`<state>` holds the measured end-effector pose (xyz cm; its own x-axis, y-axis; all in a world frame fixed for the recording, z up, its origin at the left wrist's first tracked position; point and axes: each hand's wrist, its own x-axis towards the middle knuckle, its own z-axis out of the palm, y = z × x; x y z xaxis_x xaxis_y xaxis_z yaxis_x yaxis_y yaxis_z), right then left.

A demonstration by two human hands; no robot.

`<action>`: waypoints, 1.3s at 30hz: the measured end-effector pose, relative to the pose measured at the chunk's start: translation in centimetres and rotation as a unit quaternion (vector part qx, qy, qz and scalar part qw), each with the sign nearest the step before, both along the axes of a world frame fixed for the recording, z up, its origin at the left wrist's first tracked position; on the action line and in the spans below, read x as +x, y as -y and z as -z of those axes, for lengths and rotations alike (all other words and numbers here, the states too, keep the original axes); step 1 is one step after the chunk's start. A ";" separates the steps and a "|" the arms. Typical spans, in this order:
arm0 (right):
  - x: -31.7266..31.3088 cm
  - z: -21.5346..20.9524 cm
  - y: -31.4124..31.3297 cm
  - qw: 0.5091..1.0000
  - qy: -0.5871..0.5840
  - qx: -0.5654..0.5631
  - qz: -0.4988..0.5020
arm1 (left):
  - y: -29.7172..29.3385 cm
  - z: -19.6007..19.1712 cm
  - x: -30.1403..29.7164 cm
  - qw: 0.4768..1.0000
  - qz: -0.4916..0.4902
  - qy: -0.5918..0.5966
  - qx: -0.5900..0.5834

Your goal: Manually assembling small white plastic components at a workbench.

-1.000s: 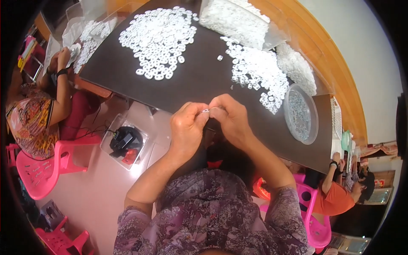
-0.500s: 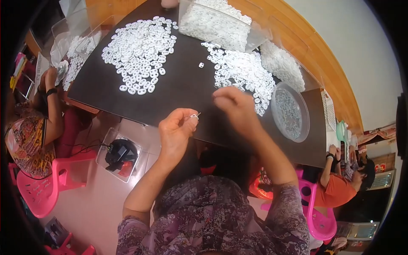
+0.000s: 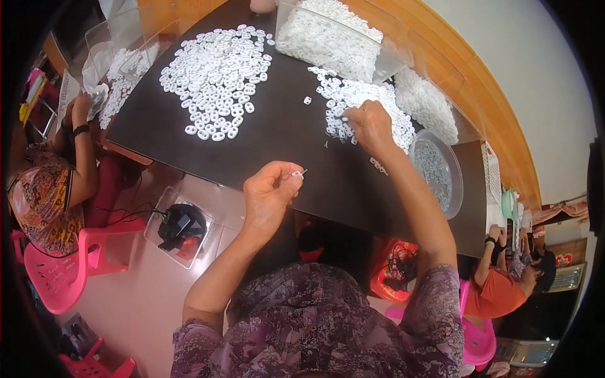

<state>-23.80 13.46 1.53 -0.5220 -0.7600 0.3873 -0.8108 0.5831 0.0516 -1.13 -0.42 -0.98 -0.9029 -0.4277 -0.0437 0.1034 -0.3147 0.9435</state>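
My left hand (image 3: 270,194) is above the table's near edge, thumb and forefinger closed on a small white plastic piece (image 3: 297,175). A thin metal pin (image 3: 305,171) sticks out of that piece. Farther right, my right hand (image 3: 372,126) reaches over a loose pile of small white plastic pieces (image 3: 343,94). Its fingers are pinched together at the pile's near edge; a white speck shows at the fingertips, too small to tell apart. Several thin metal pins lie near those fingers. A round clear tub of metal pins (image 3: 435,173) stands right of my right forearm.
A spread of white two-holed oval pieces (image 3: 217,75) covers the table's (image 3: 277,126) far left. Clear bins of white pieces (image 3: 331,41) stand at the back. Co-workers sit left (image 3: 47,183) and right (image 3: 501,286). Pink chairs (image 3: 57,271) and a box with cables (image 3: 179,227) are below.
My right hand has moved forward and right, from beside my left hand to the pile of white pieces. The left hand keeps its hold on the piece. The whole view has shifted slightly.
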 end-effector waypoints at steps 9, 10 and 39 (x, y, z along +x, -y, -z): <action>0.4 -0.3 0.4 0.999 0.015 -0.030 -0.039 | 0.0 0.0 0.0 1.000 0.004 -0.008 0.004; 0.6 -0.5 0.6 0.997 0.002 -0.061 -0.044 | 0.1 0.1 0.1 1.000 0.005 -0.013 0.009; 9.6 -0.1 3.8 0.981 0.111 -0.065 -0.145 | 0.9 -0.6 2.0 0.995 -0.070 -0.031 0.067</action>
<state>-14.18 9.69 1.66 -0.3736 -0.8410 0.3914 -0.9263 0.3161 -0.2050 0.86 -1.32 -0.35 -0.8374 -0.5437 -0.0561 0.2110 -0.4163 0.8844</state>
